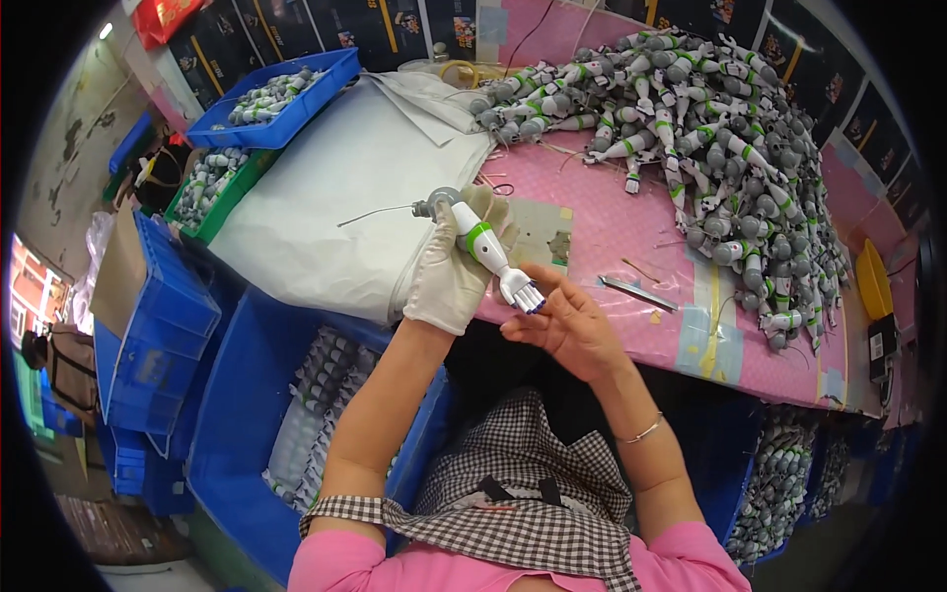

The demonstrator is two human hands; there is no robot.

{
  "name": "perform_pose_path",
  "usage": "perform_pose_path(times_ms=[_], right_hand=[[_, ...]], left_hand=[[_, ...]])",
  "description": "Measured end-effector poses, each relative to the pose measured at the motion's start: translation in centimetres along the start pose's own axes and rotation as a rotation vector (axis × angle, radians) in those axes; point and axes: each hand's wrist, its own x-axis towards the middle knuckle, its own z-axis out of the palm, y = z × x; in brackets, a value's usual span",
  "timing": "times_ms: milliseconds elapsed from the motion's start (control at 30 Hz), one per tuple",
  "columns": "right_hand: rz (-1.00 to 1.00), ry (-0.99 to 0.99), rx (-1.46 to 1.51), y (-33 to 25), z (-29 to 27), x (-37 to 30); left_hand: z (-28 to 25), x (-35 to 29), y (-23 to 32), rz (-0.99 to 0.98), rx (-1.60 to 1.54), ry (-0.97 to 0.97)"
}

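Observation:
My left hand (443, 268), in a white glove, grips a toy robot arm (477, 243) around its upper part. The toy is white with a green band, a grey rounded shoulder joint and a white hand with dark blue fingertips. From its shoulder end a thin wire (377, 213) sticks out to the left. My bare right hand (572, 323) is at the toy's fingers, its own fingers apart and loosely curled. Whether it touches the toy I cannot tell. A metal tweezers-like tool (638, 293) lies on the pink tabletop (612, 237) to the right.
A large heap of similar toy arms (710, 138) covers the back right. White sheeting (326, 187) lies at left, beside a blue tray (212, 126) and a green tray (237, 202) of parts. Below the table edge, a big blue bin (227, 414) holds packed toy parts.

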Motion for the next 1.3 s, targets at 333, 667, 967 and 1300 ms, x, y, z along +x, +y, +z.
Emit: perform_pose_path(times_ms=[333, 667, 967, 1300], right_hand=[[-0.291, -0.232, 0.798, 3.2, -0.5, -0.4], [-0.389, 0.061, 0.475, 5.2, -0.5, -0.8], [-0.437, 0.051, 0.223, 5.9, -0.9, -0.7], [-0.567, 0.11, -0.088, 6.4, -0.3, -0.9]], left_hand=[[-0.4, -1.1, -3.1, -0.165, 0.267, -0.028], [1.5, -0.4, -3.7, -0.089, 0.298, 0.079], [0.8, -1.4, -3.9, 0.033, 0.826, 0.125], [1.1, -1.3, -3.2, -0.174, 0.378, 0.23]])
